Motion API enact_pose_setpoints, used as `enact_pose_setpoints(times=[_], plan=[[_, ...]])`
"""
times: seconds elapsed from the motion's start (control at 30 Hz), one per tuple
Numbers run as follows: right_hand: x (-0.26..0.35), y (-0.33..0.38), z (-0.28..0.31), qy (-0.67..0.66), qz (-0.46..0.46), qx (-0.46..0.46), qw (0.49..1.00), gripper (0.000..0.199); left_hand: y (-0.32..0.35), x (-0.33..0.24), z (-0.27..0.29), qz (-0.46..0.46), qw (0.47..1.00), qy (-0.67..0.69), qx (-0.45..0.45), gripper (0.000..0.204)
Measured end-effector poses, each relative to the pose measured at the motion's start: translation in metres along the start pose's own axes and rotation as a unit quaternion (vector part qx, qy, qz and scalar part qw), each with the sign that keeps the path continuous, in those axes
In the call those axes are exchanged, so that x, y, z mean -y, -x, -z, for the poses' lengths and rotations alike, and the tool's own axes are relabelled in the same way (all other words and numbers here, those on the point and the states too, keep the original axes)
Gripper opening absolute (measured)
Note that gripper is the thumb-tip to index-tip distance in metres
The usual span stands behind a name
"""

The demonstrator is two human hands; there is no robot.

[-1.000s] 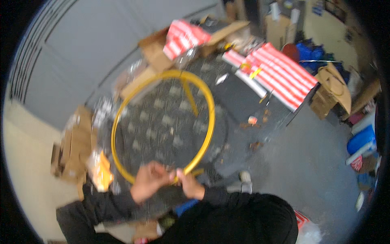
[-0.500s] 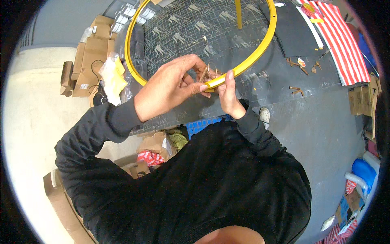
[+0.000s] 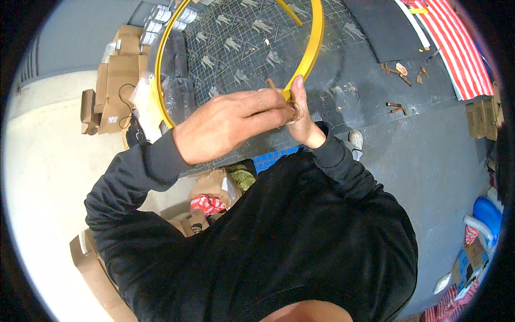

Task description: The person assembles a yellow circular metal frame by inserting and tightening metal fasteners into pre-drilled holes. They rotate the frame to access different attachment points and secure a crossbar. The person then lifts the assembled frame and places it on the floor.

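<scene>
A large yellow hoop (image 3: 314, 40) stands over the dark table, its near part running down to my two hands. My right hand (image 3: 306, 121) grips this near part, thumb pointing up along it. My left hand (image 3: 228, 123) reaches across from the left, its fingers closed on a small brown piece (image 3: 293, 111) against the hoop and my right palm. That piece looks thin and shiny, and fingers mostly hide it. A brown tip (image 3: 270, 83) sticks up behind my left fingers. A separate yellow strip (image 3: 291, 13) shows inside the hoop.
Small brown rod-like pieces (image 3: 397, 109) lie at the table's right, near a black sheet (image 3: 383, 32) and red-and-white striped cloth (image 3: 450, 48). Cardboard boxes (image 3: 119, 80) and clear plastic wrap (image 3: 174, 102) stand left. A blue crate (image 3: 273, 159) shows below the table edge.
The hoop has tilted and shifted left. My left hand has moved right and turned, its fingers now over the brown piece by my right palm, which still holds the hoop.
</scene>
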State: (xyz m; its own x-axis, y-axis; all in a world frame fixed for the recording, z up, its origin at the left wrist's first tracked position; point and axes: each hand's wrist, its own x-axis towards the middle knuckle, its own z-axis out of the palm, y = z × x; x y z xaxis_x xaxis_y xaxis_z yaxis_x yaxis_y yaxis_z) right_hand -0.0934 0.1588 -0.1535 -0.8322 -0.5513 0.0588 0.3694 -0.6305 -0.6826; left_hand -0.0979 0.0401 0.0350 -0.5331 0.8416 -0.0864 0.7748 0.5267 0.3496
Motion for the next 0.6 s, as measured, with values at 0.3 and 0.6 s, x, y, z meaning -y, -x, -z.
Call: enact_pose_setpoints(times=[0.3, 0.6], plan=[[-0.008, -0.011, 0.010, -0.109, -0.024, 0.047, 0.993, 0.090, -0.007, 0.019, 0.003, -0.126, 0.991, -0.035, 0.043, 0.038], [0.002, -0.001, 0.005, -0.108, -0.091, -0.063, 0.988, 0.088, -0.013, 0.024, 0.011, -0.257, 0.958, -0.123, 0.040, 0.035]])
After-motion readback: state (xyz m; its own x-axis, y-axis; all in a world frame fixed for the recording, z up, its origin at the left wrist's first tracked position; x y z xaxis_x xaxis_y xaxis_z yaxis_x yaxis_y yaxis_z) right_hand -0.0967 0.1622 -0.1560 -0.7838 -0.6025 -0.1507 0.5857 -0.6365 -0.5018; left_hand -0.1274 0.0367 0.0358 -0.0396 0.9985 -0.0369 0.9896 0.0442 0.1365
